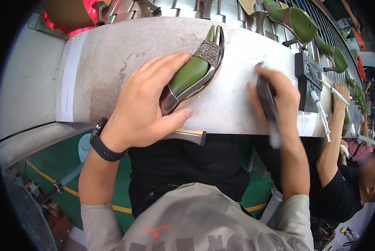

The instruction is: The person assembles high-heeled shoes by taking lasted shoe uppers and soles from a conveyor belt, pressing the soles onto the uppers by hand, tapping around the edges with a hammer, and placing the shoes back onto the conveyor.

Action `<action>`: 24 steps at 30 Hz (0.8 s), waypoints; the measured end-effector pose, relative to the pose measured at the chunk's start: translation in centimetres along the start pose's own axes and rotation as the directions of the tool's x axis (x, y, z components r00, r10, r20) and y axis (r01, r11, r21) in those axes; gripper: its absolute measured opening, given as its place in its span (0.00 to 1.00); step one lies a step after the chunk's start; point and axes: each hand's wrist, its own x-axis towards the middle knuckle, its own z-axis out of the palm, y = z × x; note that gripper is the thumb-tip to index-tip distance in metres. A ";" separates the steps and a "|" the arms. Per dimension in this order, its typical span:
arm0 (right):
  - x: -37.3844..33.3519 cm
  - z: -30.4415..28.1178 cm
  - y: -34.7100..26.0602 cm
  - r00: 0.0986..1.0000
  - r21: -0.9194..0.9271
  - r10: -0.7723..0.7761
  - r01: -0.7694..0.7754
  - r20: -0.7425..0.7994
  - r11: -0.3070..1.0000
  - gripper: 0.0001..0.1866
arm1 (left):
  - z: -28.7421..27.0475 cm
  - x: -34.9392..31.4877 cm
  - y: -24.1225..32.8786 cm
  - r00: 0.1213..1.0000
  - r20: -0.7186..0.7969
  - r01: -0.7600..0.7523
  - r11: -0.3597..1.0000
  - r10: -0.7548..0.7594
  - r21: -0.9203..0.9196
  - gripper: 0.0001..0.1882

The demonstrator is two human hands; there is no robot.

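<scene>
My left hand (142, 100) is closed around the heel part of a high-heeled shoe (209, 51) on a green last, with a glittering band across its front. The shoe lies tilted on its side over the pale worktop (237, 50), toe pointing away, its heel jutting past the near edge below my palm. To the right, my right hand (284, 94) is wrapped round a dark, elongated object (266, 98). Motion blurs that object, so its kind is unclear. It is apart from the shoe, above the worktop.
A black block (308, 77) sits at the worktop's right end, by two syringes (320, 109). A co-worker's hand (341, 93) is beside them. Several green shoes (296, 25) stand along a roller conveyor (175, 9) beyond the far edge. A fan (32, 215) is at lower left.
</scene>
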 end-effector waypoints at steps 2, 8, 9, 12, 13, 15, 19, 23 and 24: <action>-1.2 -1.3 -3.0 0.992 0.210 -0.128 0.125 0.003 0.970 0.20 | -0.1 0.1 0.0 1.000 -0.002 0.009 1.000 -0.009 -0.007 0.44; 0.6 -2.7 -6.7 0.935 0.390 -0.343 0.351 -0.094 0.851 0.20 | -0.2 0.3 0.0 1.000 -0.011 -0.002 1.000 0.002 -0.022 0.44; 1.0 -2.2 -6.9 0.928 0.375 -0.368 0.361 -0.056 0.854 0.19 | -0.1 0.2 0.0 1.000 -0.013 -0.018 1.000 0.017 -0.019 0.44; 1.3 -0.9 -7.0 0.918 0.403 -0.383 0.389 -0.099 0.829 0.18 | 0.0 0.3 -0.3 0.999 -0.037 -0.033 0.998 0.031 -0.049 0.43; 1.2 -1.0 -7.1 0.915 0.375 -0.393 0.398 -0.094 0.837 0.17 | 0.1 0.4 -0.2 0.999 -0.041 -0.027 0.998 0.025 -0.056 0.43; 0.9 -0.6 -7.4 0.916 0.363 -0.386 0.398 -0.107 0.843 0.17 | 0.2 0.4 -0.1 0.999 -0.043 -0.019 0.999 0.017 -0.040 0.43; 0.0 0.5 -7.9 0.927 0.357 -0.336 0.374 -0.165 0.856 0.17 | 0.0 0.2 -0.1 0.999 -0.040 -0.017 1.000 0.016 -0.026 0.44; -1.0 1.8 -8.8 0.937 0.381 -0.280 0.342 -0.210 0.859 0.17 | -0.1 0.2 -0.2 0.999 -0.044 -0.029 0.999 0.028 -0.034 0.44; -1.2 2.2 -9.0 0.938 0.403 -0.238 0.325 -0.251 0.856 0.17 | -0.1 0.1 -0.2 0.999 -0.044 -0.029 0.999 0.028 -0.034 0.44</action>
